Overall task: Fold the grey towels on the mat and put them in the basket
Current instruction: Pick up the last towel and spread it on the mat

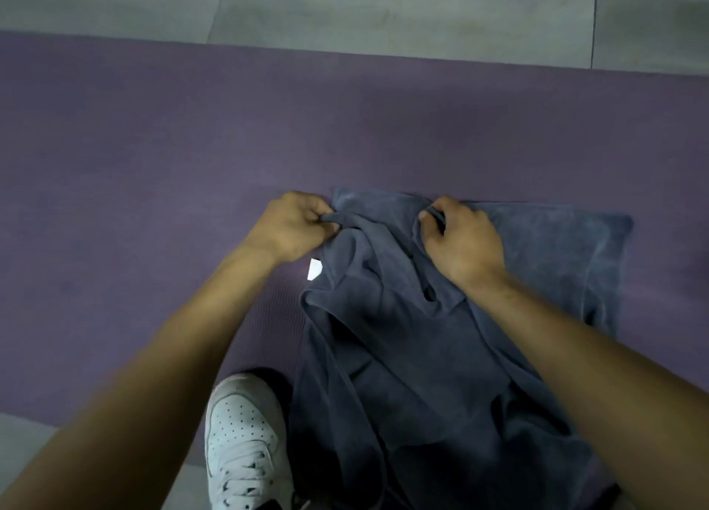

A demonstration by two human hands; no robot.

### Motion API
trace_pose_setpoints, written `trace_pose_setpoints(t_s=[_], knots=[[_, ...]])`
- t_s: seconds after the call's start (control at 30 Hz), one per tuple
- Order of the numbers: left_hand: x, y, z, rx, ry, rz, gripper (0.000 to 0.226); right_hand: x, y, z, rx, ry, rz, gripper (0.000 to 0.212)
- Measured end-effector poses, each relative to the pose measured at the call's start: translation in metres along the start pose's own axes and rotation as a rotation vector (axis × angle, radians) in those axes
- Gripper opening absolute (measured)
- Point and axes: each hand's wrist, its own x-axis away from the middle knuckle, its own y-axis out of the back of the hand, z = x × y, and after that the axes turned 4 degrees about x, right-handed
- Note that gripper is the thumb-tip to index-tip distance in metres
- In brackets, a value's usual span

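Observation:
A grey towel (403, 356) lies bunched on the purple mat (192, 156), spreading from the middle of the view down to the bottom edge. A small white tag (314, 269) shows at its left edge. My left hand (293, 226) pinches a fold of the towel at its upper left. My right hand (460, 237) grips another fold near the towel's top middle. More grey cloth (556, 249) lies flat on the mat to the right, under and behind the bunched part; whether it is a separate towel is unclear. No basket is in view.
A white sneaker (243, 444) stands at the mat's near edge, just left of the towel. Grey floor tiles (383, 15) run beyond the mat's far edge. Bare mat stretches to the left and behind the towel.

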Motion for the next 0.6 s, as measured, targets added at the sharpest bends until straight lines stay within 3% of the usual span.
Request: trace_pose_setpoints(t_s=[0.07, 0.2, 0.37, 0.5, 0.6], knots=[[0.000, 0.006, 0.004, 0.015, -0.011, -0.009, 0.010, 0.001, -0.002, -0.001, -0.010, 0.002, -0.001, 0.023], [-0.003, -0.001, 0.001, 0.052, -0.122, -0.203, 0.013, 0.000, -0.003, -0.002, -0.019, 0.010, 0.000, 0.024], [-0.022, -0.013, -0.013, 0.124, -0.147, -0.323, 0.008, 0.000, -0.005, -0.001, -0.006, 0.016, 0.003, 0.022], [-0.030, -0.019, -0.012, 0.131, -0.063, -0.391, 0.013, 0.000, -0.003, -0.002, -0.016, 0.016, 0.004, 0.023], [-0.036, -0.016, -0.012, 0.164, 0.054, -0.352, 0.019, 0.001, -0.003, -0.002, -0.031, 0.014, 0.008, 0.022]])
